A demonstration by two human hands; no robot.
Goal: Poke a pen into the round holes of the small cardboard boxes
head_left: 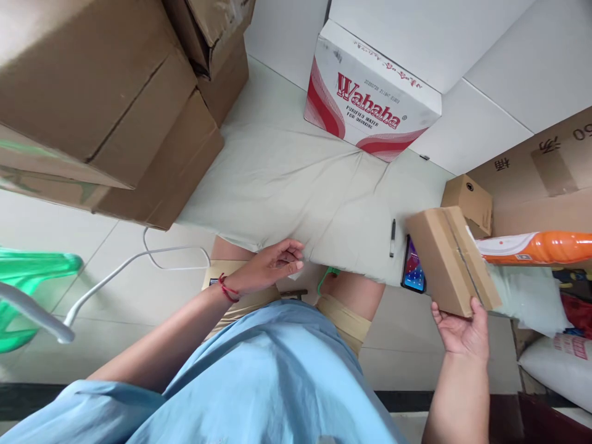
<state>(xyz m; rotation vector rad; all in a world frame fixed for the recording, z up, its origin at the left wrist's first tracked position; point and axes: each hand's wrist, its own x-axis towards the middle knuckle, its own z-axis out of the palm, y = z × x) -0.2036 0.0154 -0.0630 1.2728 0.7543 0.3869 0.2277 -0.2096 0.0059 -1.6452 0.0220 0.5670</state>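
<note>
A small brown cardboard box (439, 259) with a dark line along its side is held by its near end in my right hand (462, 327), tilted over the right part of the cloth-covered table. Just left of the box, and partly covered by it, lies a phone (414, 268) with a lit screen. A black pen (393, 239) rests on the cloth beside the phone. My left hand (277, 262) hovers at the table's front edge, fingers loosely curled, thumb apart, with nothing seen in it. A red string bracelet (226, 288) circles that wrist.
Large cardboard boxes (157, 166) are stacked at the left. A white and red Wahaha carton (372, 98) stands at the back wall. On the right are an orange bottle (541, 246), a small carton (469, 200) and a big box (531, 166). The pale cloth (296, 185) is wrinkled.
</note>
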